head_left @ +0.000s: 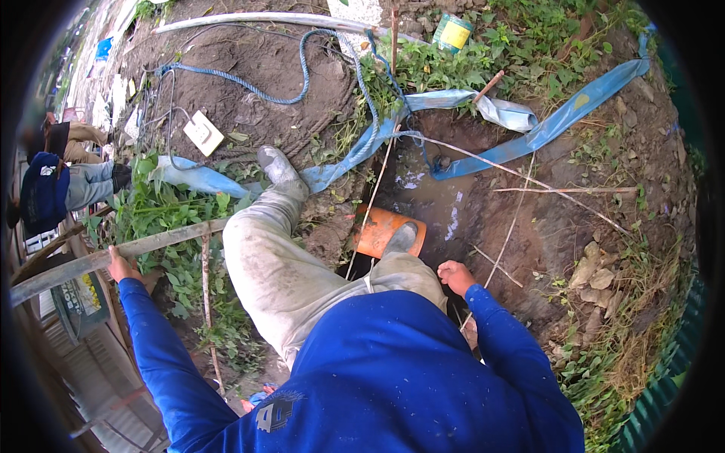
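Note:
My left hand (122,264) is closed around a long wooden rail (79,266) at the left. My right hand (456,278) hangs beside my right thigh with curled fingers; whether anything is in it cannot be made out. It is near a thin string (507,234) that runs over a pit. An orange cylindrical container or pipe (370,232) lies in the pit, with my right boot (402,238) on or right by it. Up on the dirt edge, my left boot (278,164) stands beside a flat blue plastic tube (332,172).
Muddy water (423,181) lies in the pit, crossed by thin sticks (566,189). Blue rope (302,83) winds over the dirt near a white electrical box (203,134) with a cable. A green-yellow can (452,33) stands farther off. Other people (45,192) are at the left.

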`<state>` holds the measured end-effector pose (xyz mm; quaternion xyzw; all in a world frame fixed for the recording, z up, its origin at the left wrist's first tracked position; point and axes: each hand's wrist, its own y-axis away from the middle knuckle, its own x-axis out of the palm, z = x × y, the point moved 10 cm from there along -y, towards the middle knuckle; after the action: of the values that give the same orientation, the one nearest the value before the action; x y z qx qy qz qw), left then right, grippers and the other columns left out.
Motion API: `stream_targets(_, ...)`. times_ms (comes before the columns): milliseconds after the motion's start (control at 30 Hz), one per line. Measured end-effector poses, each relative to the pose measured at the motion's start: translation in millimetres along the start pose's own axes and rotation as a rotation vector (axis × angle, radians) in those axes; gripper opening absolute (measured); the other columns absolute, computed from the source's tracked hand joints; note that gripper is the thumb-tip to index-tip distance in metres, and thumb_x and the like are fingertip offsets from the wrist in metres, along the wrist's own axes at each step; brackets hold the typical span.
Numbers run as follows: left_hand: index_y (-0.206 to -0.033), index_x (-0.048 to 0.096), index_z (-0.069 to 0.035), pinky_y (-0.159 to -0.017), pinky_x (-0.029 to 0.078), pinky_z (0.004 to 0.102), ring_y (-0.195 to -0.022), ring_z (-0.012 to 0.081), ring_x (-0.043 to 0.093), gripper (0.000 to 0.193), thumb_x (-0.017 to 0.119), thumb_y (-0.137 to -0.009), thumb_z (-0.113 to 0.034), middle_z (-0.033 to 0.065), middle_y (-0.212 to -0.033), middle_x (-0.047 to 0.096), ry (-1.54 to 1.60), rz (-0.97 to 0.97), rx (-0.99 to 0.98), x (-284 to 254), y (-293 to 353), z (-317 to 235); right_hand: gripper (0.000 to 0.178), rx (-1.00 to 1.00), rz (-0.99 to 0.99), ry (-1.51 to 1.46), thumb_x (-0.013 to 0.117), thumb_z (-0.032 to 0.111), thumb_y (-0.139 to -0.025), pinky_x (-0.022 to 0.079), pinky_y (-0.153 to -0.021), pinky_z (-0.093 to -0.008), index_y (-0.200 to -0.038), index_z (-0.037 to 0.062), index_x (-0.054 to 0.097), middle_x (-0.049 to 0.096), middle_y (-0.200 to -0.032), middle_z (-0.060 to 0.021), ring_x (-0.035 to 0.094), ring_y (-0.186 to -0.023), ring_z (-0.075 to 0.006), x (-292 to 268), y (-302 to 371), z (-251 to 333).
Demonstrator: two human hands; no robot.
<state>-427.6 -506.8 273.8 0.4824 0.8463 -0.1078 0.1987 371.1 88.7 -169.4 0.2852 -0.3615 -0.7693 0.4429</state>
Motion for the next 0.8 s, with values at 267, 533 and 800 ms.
stream_targets(267,-0.150,0.056,-0.014,-0.095,0.050,0.0503,-0.130,0.0282,0.057,0.065,0.076,-0.103,-0.054,0.0080,-0.149,0.060,-0.034,-0.002,-0.022,-6.1,-3.3,-0.6,0.026,-0.041,0.004,-0.009,0.074,0.022,-0.100,0.058,-0.078,-0.0366,-0.112,-0.0011,0.077,0.077,-0.091,-0.0093,0.072,-0.079,-0.0175,10.1,-1.3,7.6)
stream_targets(533,-0.145,0.061,-0.010,-0.089,0.051,0.0522,-0.121,0.0277,0.062,0.067,0.074,-0.102,-0.059,0.0092,-0.141,0.062,-0.093,0.064,-0.071,-3.7,-12.9,7.2,0.024,-0.024,0.012,-0.066,0.074,0.020,-0.101,0.058,-0.078,-0.0360,-0.113,-0.0001,0.077,0.078,-0.093,-0.0092,0.072,-0.079,-0.0168,12.0,1.0,5.5)
stream_targets(800,-0.154,0.057,-0.011,-0.101,0.051,0.0582,-0.138,0.0341,0.057,0.077,0.072,-0.102,-0.064,0.0126,-0.155,0.058,-0.127,0.109,-0.086,-4.2,-27.4,20.8,0.024,-0.094,0.012,0.014,0.073,0.017,-0.101,0.058,-0.074,-0.0337,-0.117,-0.0013,0.076,0.078,-0.093,-0.0071,0.071,-0.079,-0.0150,-14.3,0.8,19.7)
